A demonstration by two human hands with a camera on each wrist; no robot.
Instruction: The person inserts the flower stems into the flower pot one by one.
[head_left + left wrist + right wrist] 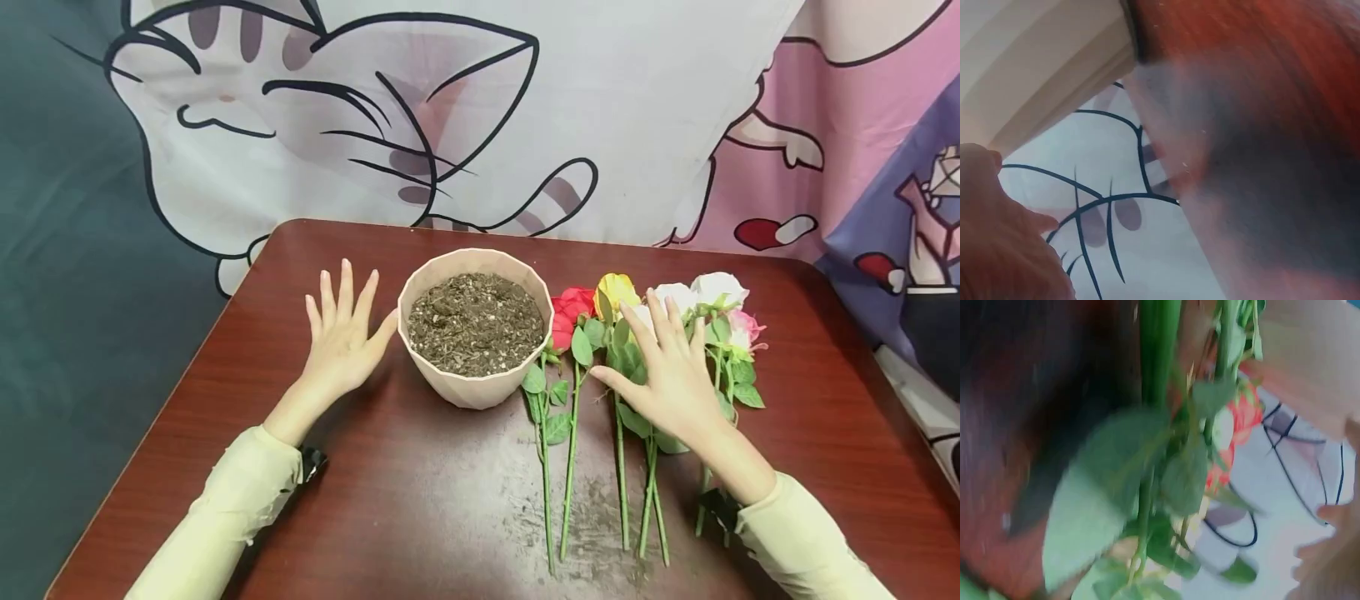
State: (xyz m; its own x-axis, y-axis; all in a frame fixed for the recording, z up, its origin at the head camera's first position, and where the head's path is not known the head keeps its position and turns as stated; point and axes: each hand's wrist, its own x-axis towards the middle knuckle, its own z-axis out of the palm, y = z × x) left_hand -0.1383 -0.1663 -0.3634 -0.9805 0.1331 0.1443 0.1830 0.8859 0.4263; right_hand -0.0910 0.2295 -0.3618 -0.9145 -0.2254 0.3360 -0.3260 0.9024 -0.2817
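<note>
Reddish table [375,500]: pot [472,393] beside spread left hand [341,333], flowers [622,350] partly behind spread right hand [671,379].

Glossy wood-look table [360,508], smooth matt pot [474,393], rough crumbly soil [477,323], cloth backdrop [645,108]

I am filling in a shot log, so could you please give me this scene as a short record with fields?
pot: pale, faceted, upright on the table
soil: dark, in the pot, no stem standing in it
flowers: red, yellow, white and pink blooms, lying right of the pot, stems toward the near side
left hand: fingers spread, thumb tip beside the pot; contact unclear
right hand: fingers spread over the flowers, gripping nothing
backdrop: cloth printed with a cartoon cat
</note>
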